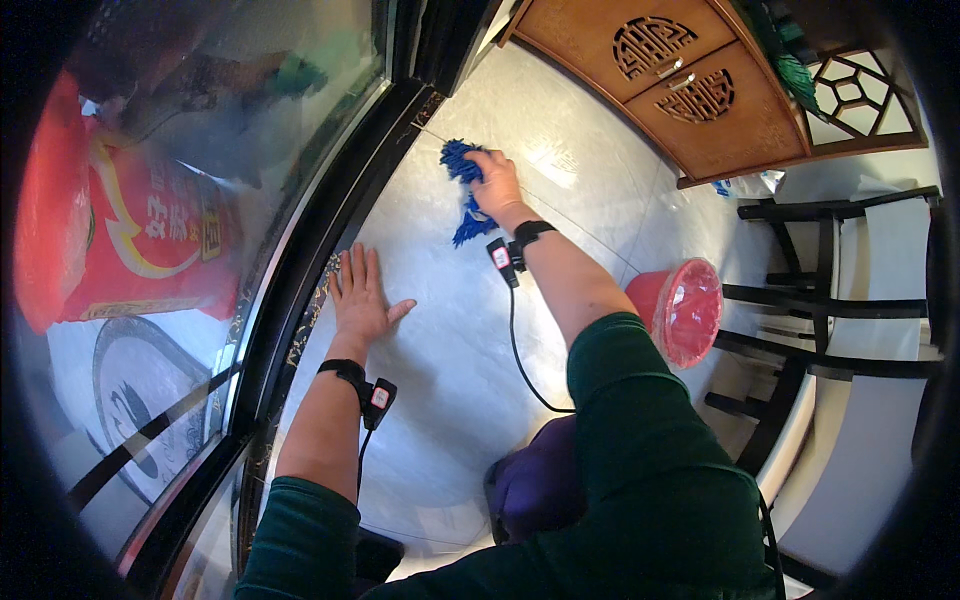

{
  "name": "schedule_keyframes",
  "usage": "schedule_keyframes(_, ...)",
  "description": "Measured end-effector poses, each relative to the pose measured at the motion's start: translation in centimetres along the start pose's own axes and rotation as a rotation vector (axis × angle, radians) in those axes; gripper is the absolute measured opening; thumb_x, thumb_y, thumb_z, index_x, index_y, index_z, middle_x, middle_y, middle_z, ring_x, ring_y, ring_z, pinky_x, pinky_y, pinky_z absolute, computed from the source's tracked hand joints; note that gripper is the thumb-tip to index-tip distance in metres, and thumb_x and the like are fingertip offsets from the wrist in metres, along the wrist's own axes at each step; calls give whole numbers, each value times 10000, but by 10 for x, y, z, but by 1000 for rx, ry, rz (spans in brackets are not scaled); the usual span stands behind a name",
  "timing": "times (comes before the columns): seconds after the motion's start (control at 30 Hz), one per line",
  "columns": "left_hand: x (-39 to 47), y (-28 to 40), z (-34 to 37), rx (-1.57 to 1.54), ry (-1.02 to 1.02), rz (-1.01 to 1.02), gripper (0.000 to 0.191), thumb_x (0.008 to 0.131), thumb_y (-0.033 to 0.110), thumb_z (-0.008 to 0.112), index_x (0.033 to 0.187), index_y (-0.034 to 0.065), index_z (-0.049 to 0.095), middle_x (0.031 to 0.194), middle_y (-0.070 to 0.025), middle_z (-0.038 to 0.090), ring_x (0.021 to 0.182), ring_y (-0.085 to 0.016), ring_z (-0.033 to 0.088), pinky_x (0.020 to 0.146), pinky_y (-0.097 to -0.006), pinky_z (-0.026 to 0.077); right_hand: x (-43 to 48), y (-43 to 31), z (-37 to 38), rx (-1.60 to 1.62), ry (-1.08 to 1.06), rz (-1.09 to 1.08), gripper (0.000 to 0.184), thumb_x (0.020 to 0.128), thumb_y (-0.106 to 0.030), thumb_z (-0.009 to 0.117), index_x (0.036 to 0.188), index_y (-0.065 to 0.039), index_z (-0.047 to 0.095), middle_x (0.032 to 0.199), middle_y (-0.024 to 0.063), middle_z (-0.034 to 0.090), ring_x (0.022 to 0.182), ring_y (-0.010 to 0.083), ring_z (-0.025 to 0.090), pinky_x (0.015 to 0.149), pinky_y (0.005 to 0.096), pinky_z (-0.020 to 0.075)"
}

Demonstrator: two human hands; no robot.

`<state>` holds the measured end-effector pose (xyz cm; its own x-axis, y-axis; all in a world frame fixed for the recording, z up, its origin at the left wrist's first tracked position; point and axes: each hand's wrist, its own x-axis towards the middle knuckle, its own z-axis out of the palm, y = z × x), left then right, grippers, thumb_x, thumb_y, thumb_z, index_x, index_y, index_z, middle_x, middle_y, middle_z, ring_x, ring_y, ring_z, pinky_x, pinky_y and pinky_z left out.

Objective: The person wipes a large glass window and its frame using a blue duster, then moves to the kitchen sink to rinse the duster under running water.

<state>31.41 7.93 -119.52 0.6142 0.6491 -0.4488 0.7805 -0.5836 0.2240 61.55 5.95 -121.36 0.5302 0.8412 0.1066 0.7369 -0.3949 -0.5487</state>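
Observation:
My right hand (495, 184) grips a blue shaggy cleaning cloth (459, 159) and presses it on the pale glossy tile floor (442, 375). Part of the cloth sticks out beyond my fingers, and another part hangs below my palm. Flat on the floor at the left, my left hand (362, 296) has its fingers spread and holds nothing. Its fingertips reach the dark gold-patterned border (330, 274) beside the black frame of a glass door (300, 217). Each wrist wears a black strap with a small cabled device.
A red waste bin (649, 300) with a clear plastic liner stands right of my right arm. Black chairs (825, 307) with white seats line the right side. A carved wooden cabinet (675, 82) stands ahead. Behind the glass sits a large red package (150, 225).

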Motion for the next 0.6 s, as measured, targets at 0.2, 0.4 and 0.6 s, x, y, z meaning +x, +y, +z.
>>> schedule_keyframes(0.2,3,-5,9,-22,29,41,1169,714,712,616,1519,72,60,1582,-173,1,1457,-361,-31,1132,-586,35,-15,83,-71,667,286,275,513,755,41,535,1254,-76,559,1140,126,612,1021,215,593,904,302,468)
schedule_keyframes(0.4,4,-3,5,2,-9,15,1179,703,725,614,1516,66,72,1582,-174,1,1456,-367,-34,1130,-589,40,-75,175,-135,-273,562,656,648,735,-41,620,1355,-71,434,1259,255,527,1148,405,528,1007,438,414)
schedule_keyframes(0.6,6,-3,6,22,-33,10,1193,697,731,619,1515,62,68,1582,-174,-7,1453,-379,-40,1129,-588,40,-99,203,-120,-340,256,1198,778,881,-399,540,1501,-111,168,1529,250,153,1339,508,254,1080,558,283)
